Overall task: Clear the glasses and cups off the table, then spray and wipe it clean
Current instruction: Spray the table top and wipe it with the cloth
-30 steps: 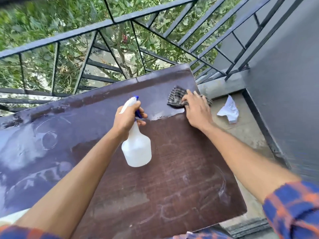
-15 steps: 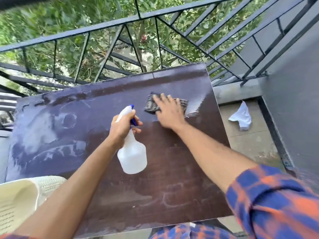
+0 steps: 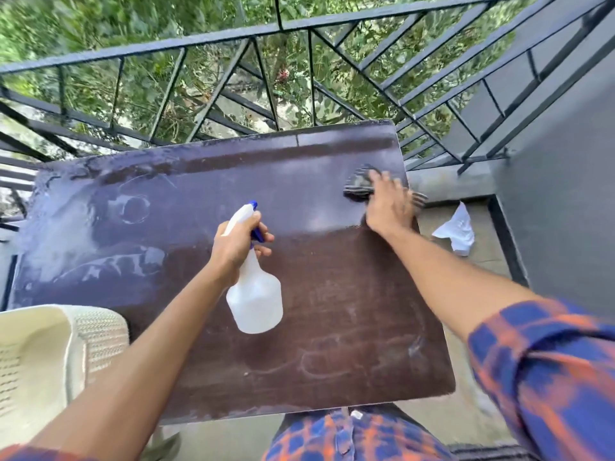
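A dark brown table [image 3: 349, 311] fills the middle of the view, its far and left parts wet and streaked with ring marks. My left hand [image 3: 238, 244] grips the neck of a white spray bottle [image 3: 254, 301] with a blue trigger, held above the table's middle. My right hand [image 3: 389, 207] presses flat on a dark checked cloth [image 3: 357, 186] at the table's far right edge. The cloth sticks out on both sides of the hand. No glasses or cups are on the table.
A cream plastic chair [image 3: 50, 361] stands at the near left, against the table. A black metal railing [image 3: 299, 78] runs behind the table with trees beyond. Crumpled white paper [image 3: 457, 231] lies on the floor to the right, near a grey wall [image 3: 565, 161].
My right hand has slid the cloth from the table's far middle back to the far right edge. The left hand still holds the bottle in about the same place.
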A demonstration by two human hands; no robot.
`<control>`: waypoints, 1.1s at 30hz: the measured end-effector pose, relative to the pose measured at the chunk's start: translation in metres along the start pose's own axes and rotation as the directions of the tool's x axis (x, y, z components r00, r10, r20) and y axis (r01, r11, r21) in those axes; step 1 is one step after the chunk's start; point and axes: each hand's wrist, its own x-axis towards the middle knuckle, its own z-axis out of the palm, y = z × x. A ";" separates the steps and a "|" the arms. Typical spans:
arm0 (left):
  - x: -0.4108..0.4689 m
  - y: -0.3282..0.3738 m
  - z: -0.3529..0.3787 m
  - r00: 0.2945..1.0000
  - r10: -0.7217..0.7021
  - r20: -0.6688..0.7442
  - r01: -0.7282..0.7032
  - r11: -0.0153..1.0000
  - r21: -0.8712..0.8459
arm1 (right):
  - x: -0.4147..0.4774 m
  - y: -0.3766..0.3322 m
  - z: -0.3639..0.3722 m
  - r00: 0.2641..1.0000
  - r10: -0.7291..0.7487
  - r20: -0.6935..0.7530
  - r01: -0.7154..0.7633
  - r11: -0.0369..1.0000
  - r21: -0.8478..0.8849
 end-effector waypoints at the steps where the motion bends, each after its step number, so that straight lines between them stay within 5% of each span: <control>1: -0.002 -0.002 0.001 1.000 0.000 0.003 0.000 1.000 0.000 | -0.007 -0.023 0.004 0.994 -0.099 0.043 0.099 0.995 -0.008; 4: -0.007 -0.007 0.008 1.000 0.017 0.009 -0.017 1.000 0.017 | -0.060 -0.082 0.030 0.911 -0.387 0.145 0.395 0.918 -0.032; 8: -0.012 -0.014 0.016 0.999 0.037 0.016 -0.037 0.999 0.022 | -0.134 -0.060 0.047 0.861 -0.498 0.105 0.499 0.867 0.021; 12: -0.021 -0.017 0.021 0.999 0.023 0.031 -0.023 1.000 0.000 | -0.122 0.043 0.025 0.963 -0.271 0.009 0.271 0.962 -0.021; 16: -0.032 -0.020 0.030 0.999 0.018 0.046 -0.019 1.000 0.014 | -0.061 0.078 -0.008 0.997 0.012 0.079 -0.015 0.999 0.031; 25: -0.050 -0.023 0.058 0.997 0.031 0.072 -0.033 0.999 0.028 | -0.140 0.002 0.028 0.889 -0.445 0.113 0.450 0.893 -0.022; 33: -0.064 -0.024 0.066 0.998 0.026 0.063 -0.027 0.999 0.018 | -0.094 0.106 -0.001 0.990 -0.128 0.063 0.121 0.986 0.116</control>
